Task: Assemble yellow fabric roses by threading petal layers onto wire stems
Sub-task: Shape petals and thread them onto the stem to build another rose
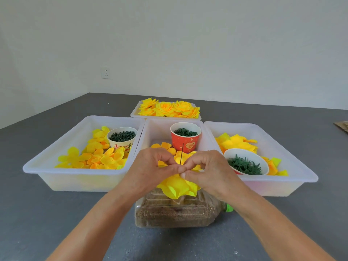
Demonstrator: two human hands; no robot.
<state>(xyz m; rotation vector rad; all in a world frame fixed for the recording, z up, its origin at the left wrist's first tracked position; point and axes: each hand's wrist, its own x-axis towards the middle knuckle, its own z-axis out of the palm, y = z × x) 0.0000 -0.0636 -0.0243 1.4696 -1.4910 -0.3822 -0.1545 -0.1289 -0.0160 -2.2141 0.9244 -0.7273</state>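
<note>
The wire stem point(182, 154) is taken as the landmark: it stands upright from a sand-filled plastic bottle point(175, 213) lying on its side on the grey floor, and its thin dark tip rises in front of the red cup point(185, 137) of green rings.

Both hands are brought together at the stem. The left hand point(150, 166) is curled, its fingertips pinched in at the wire just left of it; the right hand point(205, 170) is curled likewise, thumb and forefinger closed on the top of the yellow petal layer point(177, 186) where the wire passes through. The petal layer hangs just below the fingertips, spread over the bottle. Exactly what small part, if any, is held between the fingertips cannot be told.

The step in hand is judged to be the sliding of a layer down the wire. It is best done with the wire kept straight and the centre hole pushed squarely, so that the fabric is not torn or bunched on one side. Pressure should be shared evenly between both pinches, and the petals left free to fan out below.

Loose petals point(98, 155) lie in the tray left of the stem, a white cup of green calyxes point(244, 164) in the tray to its right, and finished roses point(169, 108) in the tray beyond it.
</note>
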